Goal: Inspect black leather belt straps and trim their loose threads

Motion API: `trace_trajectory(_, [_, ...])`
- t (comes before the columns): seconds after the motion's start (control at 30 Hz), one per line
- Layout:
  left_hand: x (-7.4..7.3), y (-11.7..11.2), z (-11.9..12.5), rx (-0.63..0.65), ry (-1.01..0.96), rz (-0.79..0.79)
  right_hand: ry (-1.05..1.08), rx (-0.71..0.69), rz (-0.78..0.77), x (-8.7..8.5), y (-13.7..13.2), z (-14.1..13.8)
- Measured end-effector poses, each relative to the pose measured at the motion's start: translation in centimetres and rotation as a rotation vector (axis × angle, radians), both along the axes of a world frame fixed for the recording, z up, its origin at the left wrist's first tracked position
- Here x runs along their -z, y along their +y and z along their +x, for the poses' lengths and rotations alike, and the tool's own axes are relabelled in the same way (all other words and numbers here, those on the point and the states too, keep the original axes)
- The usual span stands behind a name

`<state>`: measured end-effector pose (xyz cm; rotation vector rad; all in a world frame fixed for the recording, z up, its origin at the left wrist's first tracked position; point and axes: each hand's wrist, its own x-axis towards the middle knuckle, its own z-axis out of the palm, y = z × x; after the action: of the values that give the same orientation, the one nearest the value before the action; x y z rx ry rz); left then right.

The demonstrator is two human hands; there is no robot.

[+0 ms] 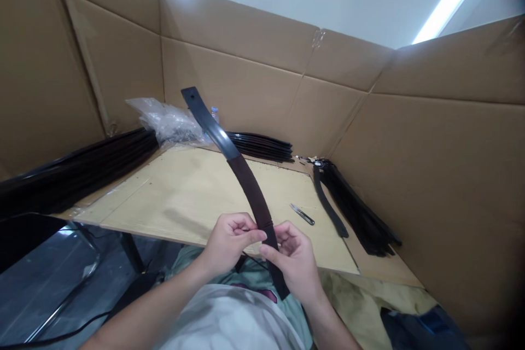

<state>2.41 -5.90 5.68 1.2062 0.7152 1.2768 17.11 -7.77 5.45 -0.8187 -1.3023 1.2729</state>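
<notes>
A long, curved black strip slants up and away from my lap over the table's front edge. Its far part is bare and glossy with a small hole near the tip; a dark brown fabric-like sleeve covers the nearer part. Creases show in the sleeve just above my fingers. From the left, my left hand pinches the strip's edge between thumb and fingers. Opposite it, my right hand grips the other edge, thumb laid across the front. Thread snips lie on the table to the right.
The pale board tabletop has cardboard walls around it. Dark strips are piled at left, back and right. One separate strip lies near the right pile. Clear plastic bags and a bottle stand behind.
</notes>
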Motion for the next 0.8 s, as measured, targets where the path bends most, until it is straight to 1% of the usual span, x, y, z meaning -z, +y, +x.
trace_trajectory(0.13, [0.0,-0.4,0.1,0.124,-0.099,-0.015,0.043,-0.060,-0.057,-0.2,-0.5,-0.6])
trace_trajectory(0.23, [0.0,-0.5,0.2,0.185,-0.147,-0.017,0.058,-0.076,-0.025,-0.2,-0.7,-0.6])
trace_trajectory(0.43, [-0.1,-0.3,0.1,0.116,-0.089,0.015,0.128,-0.109,-0.004,0.3,-0.4,-0.2])
trace_trajectory(0.67, [-0.3,-0.3,0.2,0.098,-0.078,0.030,0.141,-0.084,-0.019,0.6,-0.3,-0.1])
trace_trajectory(0.8, [-0.2,-0.1,0.1,0.031,-0.036,0.045,0.130,-0.054,-0.011,0.9,-0.2,-0.1])
